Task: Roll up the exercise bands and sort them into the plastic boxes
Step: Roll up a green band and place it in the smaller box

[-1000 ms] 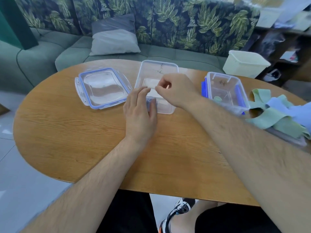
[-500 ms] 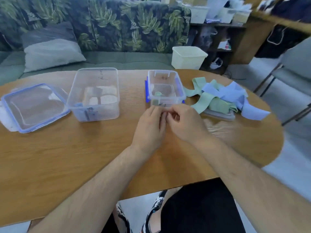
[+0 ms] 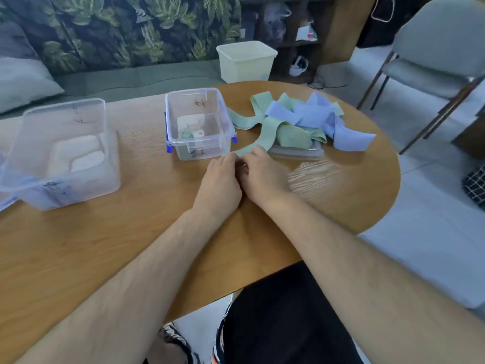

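Observation:
A pile of green and blue exercise bands point(image 3: 309, 119) lies on a clear lid at the right of the wooden table point(image 3: 105, 245). One green band point(image 3: 265, 135) trails from the pile toward me. My left hand point(image 3: 220, 179) and my right hand point(image 3: 262, 177) sit side by side at its near end and pinch it between their fingertips. A small clear box with blue clips point(image 3: 199, 122) stands just behind my hands and holds a rolled green band point(image 3: 186, 134). A larger clear box point(image 3: 63, 153) stands at the left.
A cream plastic bin point(image 3: 246, 60) stands beyond the table's far edge by the green sofa point(image 3: 110, 80). A grey chair point(image 3: 435, 53) is at the right. The table's rounded right edge is close to the band pile.
The view has swung right. Both hands left the larger box, moved in front of the small box, and took hold of the green band's end.

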